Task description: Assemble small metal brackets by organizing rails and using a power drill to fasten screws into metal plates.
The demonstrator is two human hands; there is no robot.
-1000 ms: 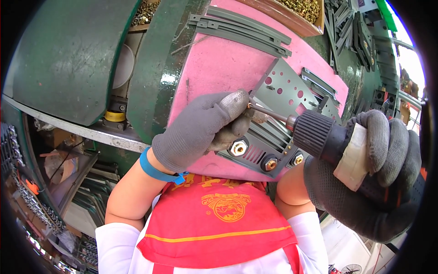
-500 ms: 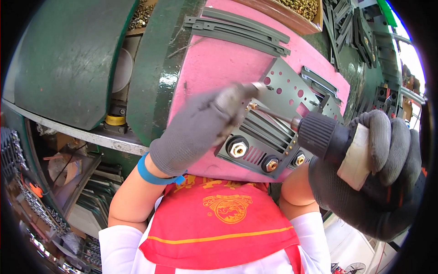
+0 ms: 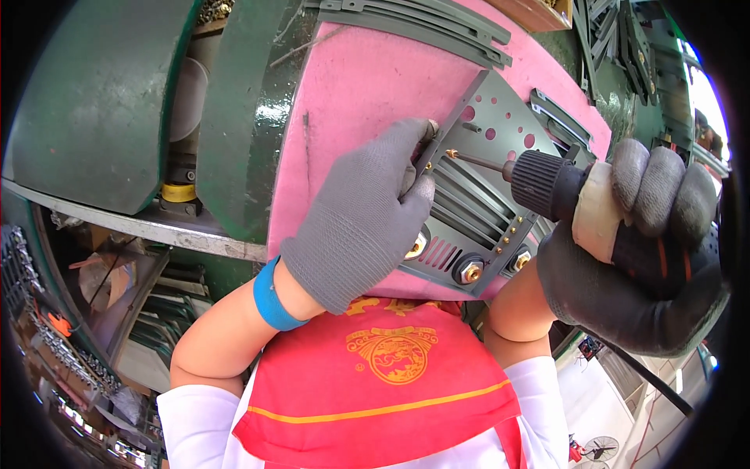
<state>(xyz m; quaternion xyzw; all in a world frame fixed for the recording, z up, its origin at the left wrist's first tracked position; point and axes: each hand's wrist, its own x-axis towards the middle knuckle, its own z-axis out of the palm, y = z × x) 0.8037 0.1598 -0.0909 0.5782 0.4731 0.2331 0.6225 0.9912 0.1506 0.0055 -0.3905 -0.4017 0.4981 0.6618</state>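
A grey sheet-metal panel [image 3: 504,98] with round holes, slots and brass fittings lies on the pink mat. At its left flange, my gloved left hand [image 3: 363,207] is closed, with the fingertips on the far part of the edge and the thumb nearer me. A small brass screw [image 3: 428,166] shows at the flange between them. My gloved right hand [image 3: 648,234] is wrapped round a black power screwdriver [image 3: 539,181]. Its bit points left over the panel, with a brass screw [image 3: 451,154] at the tip, apart from the flange. Large brass nuts [image 3: 470,270] sit on the panel's near side.
Long grey metal strips [image 3: 414,27] lie along the far edge of the pink mat [image 3: 312,117]. A wooden box [image 3: 539,12] stands beyond them. More metal parts [image 3: 617,47] are piled at far right. On the left is a green bench [image 3: 94,102] with a metal edge.
My left hand, blurred over the panel before, now rests on its left flange. The screwdriver still carries a screw at its tip, close to the panel. The whole view has shifted slightly.
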